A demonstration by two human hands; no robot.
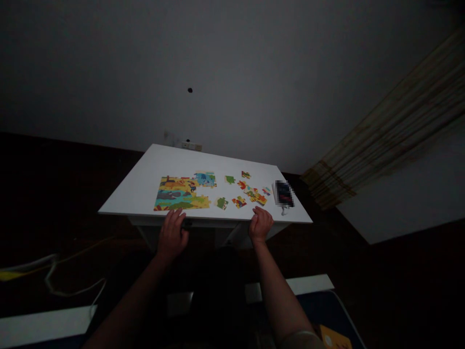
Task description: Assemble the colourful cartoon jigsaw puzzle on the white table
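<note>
A small white table (145, 179) stands in front of me in a dim room. On it lies a partly joined colourful jigsaw puzzle (181, 193), with several loose pieces (250, 193) scattered to its right. My left hand (172, 235) rests on the table's near edge just below the joined part, its fingers stretched over the rim. My right hand (260, 225) sits at the near edge below the loose pieces, its fingers curled over the rim. Neither hand holds a piece.
A dark phone-like object (284, 194) lies at the table's right end. A wall socket (191, 145) sits behind the table. Cables (54, 271) trail on the dark floor at left. A striped curtain (392, 131) hangs at right.
</note>
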